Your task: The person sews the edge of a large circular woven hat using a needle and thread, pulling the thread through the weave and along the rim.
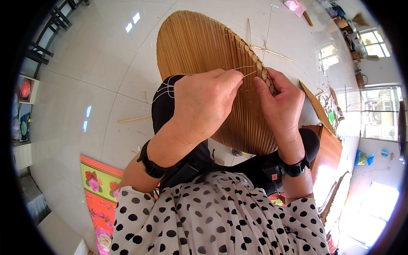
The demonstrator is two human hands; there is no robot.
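Observation:
A brown pleated palm-leaf fan (195,46) rests across my knees, with a plaited edging (253,59) along its right side. My right hand (282,95) grips that edging, thumb on top and fingers behind it. Over the middle of the fan, my left hand (208,100) is closed in a pinch on thin white thread (167,88). Two strands run from its fingertips toward the edging, and loops hang by its wrist side. Whether a needle is between the fingers cannot be made out.
Straw scraps (274,53) lie on the shiny tiled floor (102,55). A floral mat (100,187) is at lower left, and a brown wooden box (325,148) stands by my right knee. Black stool legs (53,19) show at upper left, shelves (25,127) at far left.

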